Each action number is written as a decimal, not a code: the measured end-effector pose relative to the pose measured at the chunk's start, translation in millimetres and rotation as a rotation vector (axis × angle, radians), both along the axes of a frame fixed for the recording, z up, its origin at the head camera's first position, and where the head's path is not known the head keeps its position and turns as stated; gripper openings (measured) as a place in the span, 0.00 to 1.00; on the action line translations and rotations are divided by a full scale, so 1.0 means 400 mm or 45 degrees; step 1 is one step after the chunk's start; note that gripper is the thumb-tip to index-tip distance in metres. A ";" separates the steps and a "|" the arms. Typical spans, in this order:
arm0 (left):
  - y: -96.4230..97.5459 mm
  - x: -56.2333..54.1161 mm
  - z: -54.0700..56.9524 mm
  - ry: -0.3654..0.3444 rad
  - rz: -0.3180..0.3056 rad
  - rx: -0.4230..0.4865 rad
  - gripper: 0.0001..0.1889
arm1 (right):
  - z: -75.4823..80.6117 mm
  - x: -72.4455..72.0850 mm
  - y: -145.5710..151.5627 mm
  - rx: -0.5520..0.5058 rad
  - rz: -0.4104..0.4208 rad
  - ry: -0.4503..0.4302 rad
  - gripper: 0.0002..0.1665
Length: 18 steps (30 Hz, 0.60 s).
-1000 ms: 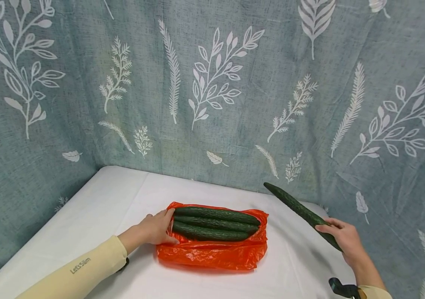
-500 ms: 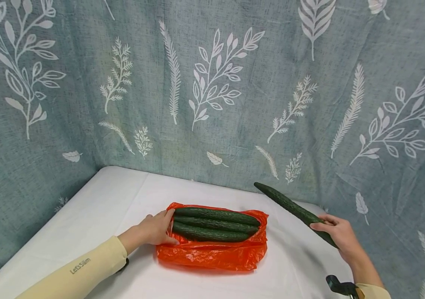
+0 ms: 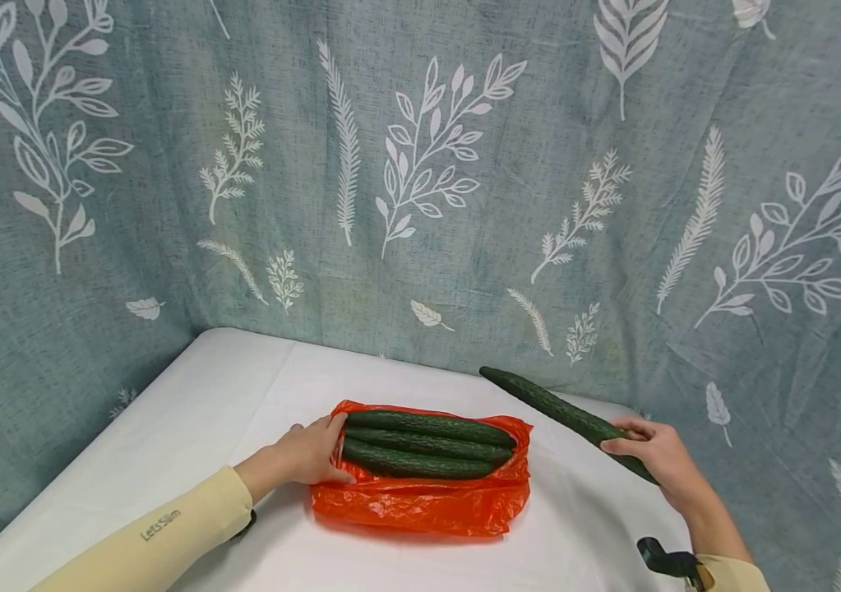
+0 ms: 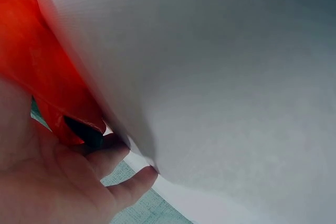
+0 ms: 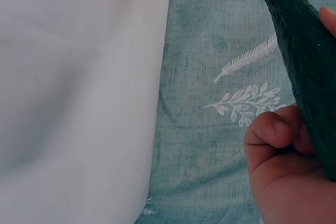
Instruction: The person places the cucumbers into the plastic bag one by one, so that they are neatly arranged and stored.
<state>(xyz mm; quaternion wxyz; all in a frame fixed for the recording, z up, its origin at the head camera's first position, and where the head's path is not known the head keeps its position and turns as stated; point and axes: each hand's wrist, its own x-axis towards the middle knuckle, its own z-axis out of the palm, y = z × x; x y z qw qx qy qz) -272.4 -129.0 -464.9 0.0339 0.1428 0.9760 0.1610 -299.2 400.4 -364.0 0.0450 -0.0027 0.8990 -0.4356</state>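
Observation:
A red plastic bag lies on the white-covered table with its mouth spread, and three long dark green cucumbers rest side by side in it. My left hand grips the bag's left end, thumb at the near side and fingers at the far side. In the left wrist view, two fingertips reach the white cloth beside the red film. To the right, my right hand holds another cucumber near its lower end, raised and slanting up toward the back left. The right wrist view shows curled fingers against it.
The table's white cloth surrounds the bag. Behind and at both sides hangs a blue-green curtain with white leaf prints. A black strap mount sits at the right wrist, by a pale yellow sleeve.
My right hand has moved left with its cucumber, whose far tip is now closer to the bag and slightly lower. The left hand, bag and cucumbers in it have stayed put.

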 end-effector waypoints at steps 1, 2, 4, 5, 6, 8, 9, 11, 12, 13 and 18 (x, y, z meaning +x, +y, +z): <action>0.000 0.000 0.001 -0.005 0.001 0.005 0.60 | 0.000 -0.001 -0.003 0.002 0.012 0.005 0.44; 0.000 0.000 0.001 -0.008 0.002 0.007 0.60 | 0.000 -0.001 -0.007 0.006 0.025 0.011 0.43; 0.001 0.000 0.003 -0.013 0.003 0.010 0.60 | 0.000 -0.003 -0.014 0.020 0.054 0.025 0.42; 0.001 0.000 0.003 -0.014 0.003 0.006 0.60 | 0.000 -0.003 -0.018 0.026 0.068 0.034 0.41; 0.001 0.000 0.004 -0.014 0.004 0.005 0.60 | -0.001 -0.003 -0.023 0.032 0.081 0.041 0.40; 0.002 0.000 0.003 -0.018 0.005 0.007 0.60 | -0.001 -0.005 -0.035 0.041 0.111 0.052 0.39; 0.002 -0.001 0.003 -0.018 0.007 0.006 0.60 | 0.000 -0.005 -0.041 0.041 0.129 0.058 0.38; 0.002 -0.001 0.002 -0.019 0.007 0.003 0.60 | 0.001 -0.007 -0.055 0.035 0.159 0.067 0.37; 0.002 -0.002 0.001 -0.019 0.009 0.006 0.60 | 0.002 -0.008 -0.061 0.030 0.175 0.068 0.36; 0.001 -0.003 0.000 -0.018 0.009 0.005 0.60 | 0.003 -0.008 -0.067 0.026 0.193 0.069 0.36; -0.002 -0.005 -0.002 -0.015 0.006 0.003 0.60 | 0.006 -0.013 -0.094 0.034 0.247 0.092 0.35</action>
